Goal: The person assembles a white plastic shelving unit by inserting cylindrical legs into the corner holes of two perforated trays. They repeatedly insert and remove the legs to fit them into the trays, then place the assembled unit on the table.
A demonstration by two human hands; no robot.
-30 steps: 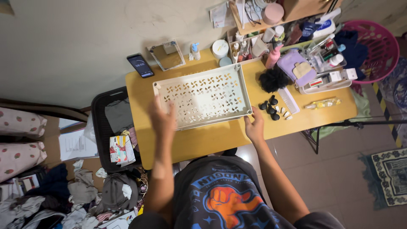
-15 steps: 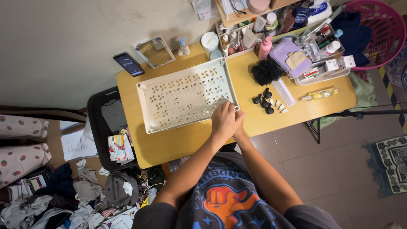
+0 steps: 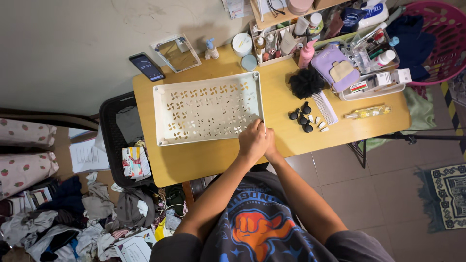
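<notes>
We are pressing both hands together on the near right corner of the white perforated tray (image 3: 208,109); the left hand (image 3: 252,141) is covering the right hand (image 3: 268,145), hiding what its fingers grip. Since half a second ago, little is changing. Bare yellow table (image 3: 213,157) is lying nearer us.

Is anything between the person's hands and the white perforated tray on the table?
Nothing visible. Both hands, left hand and right hand, sit together at the near right corner of the white perforated tray; the black caps lie off to the side.
</notes>
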